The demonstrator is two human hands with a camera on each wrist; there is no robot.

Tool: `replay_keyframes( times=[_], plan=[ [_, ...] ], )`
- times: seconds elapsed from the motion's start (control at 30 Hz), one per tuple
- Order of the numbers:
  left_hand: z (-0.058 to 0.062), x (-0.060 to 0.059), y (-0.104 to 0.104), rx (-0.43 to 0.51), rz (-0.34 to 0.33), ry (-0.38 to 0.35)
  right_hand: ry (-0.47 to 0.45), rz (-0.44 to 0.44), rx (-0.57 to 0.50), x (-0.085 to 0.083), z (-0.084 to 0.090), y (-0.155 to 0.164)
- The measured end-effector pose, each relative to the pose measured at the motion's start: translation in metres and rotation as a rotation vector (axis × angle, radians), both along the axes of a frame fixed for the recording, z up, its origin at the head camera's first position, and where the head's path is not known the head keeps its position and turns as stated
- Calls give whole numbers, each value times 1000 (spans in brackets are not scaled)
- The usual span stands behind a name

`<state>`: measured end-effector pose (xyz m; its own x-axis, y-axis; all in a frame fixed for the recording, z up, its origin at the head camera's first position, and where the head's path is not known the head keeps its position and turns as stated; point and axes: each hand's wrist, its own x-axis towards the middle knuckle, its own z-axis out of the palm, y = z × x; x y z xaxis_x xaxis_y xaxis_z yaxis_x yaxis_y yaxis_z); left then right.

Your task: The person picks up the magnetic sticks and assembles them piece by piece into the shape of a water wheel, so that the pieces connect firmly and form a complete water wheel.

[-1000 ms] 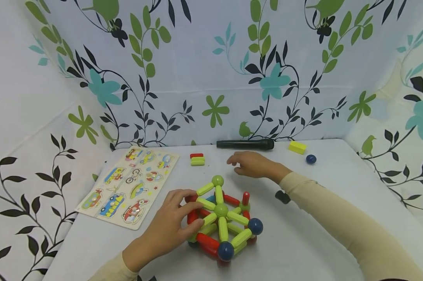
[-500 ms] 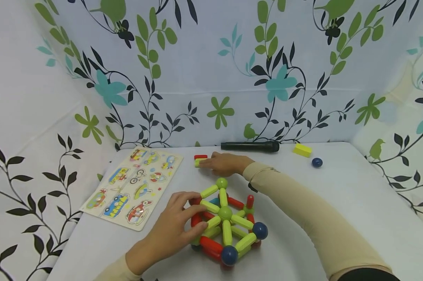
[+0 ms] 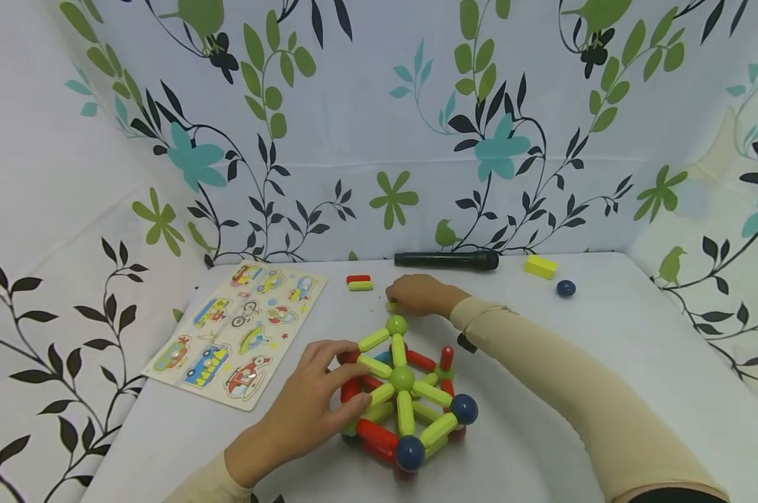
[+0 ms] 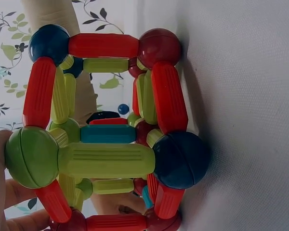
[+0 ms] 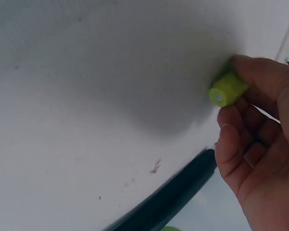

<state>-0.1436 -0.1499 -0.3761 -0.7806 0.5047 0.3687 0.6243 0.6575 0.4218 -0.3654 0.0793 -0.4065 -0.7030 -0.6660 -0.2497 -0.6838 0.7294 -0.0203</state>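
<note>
My right hand [image 3: 419, 295] pinched green magnetic rod [image 5: 227, 90] just behind rod-and-ball structure [image 3: 404, 391] on table [image 3: 605, 335]. My left hand [image 3: 306, 409] gripped structure's left side, fingers curled round rods.

Most of the green rod [image 5: 227, 89] was buried in the right hand [image 5: 260, 139], with only its end showing, and in the head view it was too small to make out. The left hand [image 3: 303, 412] covered the near-left side of the magnetic rod-and-ball structure [image 3: 404, 391], and the left wrist view cut off the structure's bottom edge.
</note>
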Motion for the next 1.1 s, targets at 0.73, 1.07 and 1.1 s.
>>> replay_keyframes(
  times=[0.73,1.07,1.1],
  plan=[
    [-1,0,1,0,7,5,-153,302,-203,126,103,60],
    [0,0,2,-8,-2,21,-102,343,-193,136,95,52],
    [-1,0,2,-8,-2,24,-99,344,-204,135,95,54]
  ],
)
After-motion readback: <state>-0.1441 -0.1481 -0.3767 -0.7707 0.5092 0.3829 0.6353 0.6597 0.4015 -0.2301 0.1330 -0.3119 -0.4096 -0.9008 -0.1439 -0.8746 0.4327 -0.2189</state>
